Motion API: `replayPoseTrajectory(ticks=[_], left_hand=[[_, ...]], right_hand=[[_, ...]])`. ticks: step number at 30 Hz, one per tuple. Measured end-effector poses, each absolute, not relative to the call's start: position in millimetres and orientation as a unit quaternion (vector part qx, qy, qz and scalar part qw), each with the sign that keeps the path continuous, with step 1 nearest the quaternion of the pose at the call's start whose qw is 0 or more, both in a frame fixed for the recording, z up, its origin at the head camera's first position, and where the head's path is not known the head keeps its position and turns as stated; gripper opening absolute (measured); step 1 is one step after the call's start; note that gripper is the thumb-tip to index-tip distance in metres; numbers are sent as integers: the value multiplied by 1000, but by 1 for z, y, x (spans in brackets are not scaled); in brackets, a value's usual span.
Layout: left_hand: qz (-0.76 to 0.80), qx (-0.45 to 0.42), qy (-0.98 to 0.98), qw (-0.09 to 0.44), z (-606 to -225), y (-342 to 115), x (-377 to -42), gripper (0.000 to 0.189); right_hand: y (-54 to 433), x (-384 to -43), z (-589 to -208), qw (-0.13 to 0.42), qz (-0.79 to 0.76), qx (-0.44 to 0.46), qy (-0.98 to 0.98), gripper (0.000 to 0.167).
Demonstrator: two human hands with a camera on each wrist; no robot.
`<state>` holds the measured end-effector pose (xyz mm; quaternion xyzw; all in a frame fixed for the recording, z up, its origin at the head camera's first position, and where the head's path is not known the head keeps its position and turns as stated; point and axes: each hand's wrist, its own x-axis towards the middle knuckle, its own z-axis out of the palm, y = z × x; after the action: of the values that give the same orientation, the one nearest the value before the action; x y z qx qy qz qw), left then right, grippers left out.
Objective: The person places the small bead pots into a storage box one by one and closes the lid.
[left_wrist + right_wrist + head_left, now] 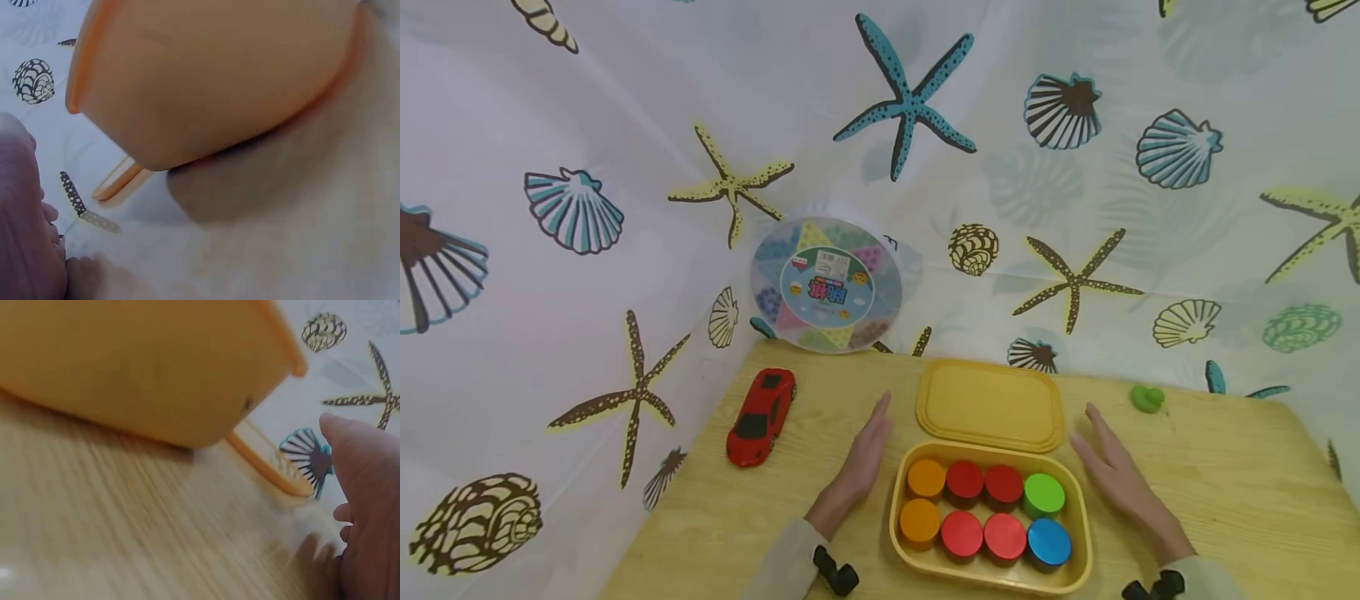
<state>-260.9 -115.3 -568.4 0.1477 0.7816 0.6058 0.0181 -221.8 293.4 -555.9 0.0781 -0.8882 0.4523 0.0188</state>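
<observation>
In the head view a yellow tub [988,575] stands on the table between the two hands. Several round-lidded pots sit inside it in two rows: orange [920,522], red [962,534], green [1044,495] and blue [1048,542]. Just behind lies a flat yellow lid [990,406]. My left hand [859,462] is held on edge to the left of the tub, fingers straight, apart from it. On the other side my right hand [1116,471] mirrors this, also holding nothing. Both wrist views show the tub's outer wall [219,75] beside the hand.
A red toy car [762,417] lies on the left of the table. Leaning on the patterned cloth at the back is a round game box [826,285]. A small green toy [1147,398] sits at the back right. The cloth [970,192] surrounds the wooden table [1240,475].
</observation>
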Motion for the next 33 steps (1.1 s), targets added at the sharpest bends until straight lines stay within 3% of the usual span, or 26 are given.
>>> replayPoseTrajectory(ticks=[6, 13, 16, 20, 25, 33], left_hand=[[521, 142, 841, 42, -568, -107, -301, 57], [281, 249, 927, 0, -567, -90, -332, 52], [254, 270, 929, -8, -565, -81, -334, 52], [300, 245, 922, 19, -565, -74, -333, 57], [432, 172, 881, 90, -563, -71, -332, 73], [626, 148, 752, 144, -556, -72, -333, 79]], right_hand=[[288, -256, -568, 22, 422, 98, -901, 78], [277, -274, -567, 32, 386, 120, -914, 76], [272, -275, -568, 16, 401, 124, -907, 78], [268, -274, -568, -15, 435, 122, -892, 83], [269, -272, -563, -48, 505, 100, -856, 90], [272, -270, -557, -79, 574, 93, -810, 100]])
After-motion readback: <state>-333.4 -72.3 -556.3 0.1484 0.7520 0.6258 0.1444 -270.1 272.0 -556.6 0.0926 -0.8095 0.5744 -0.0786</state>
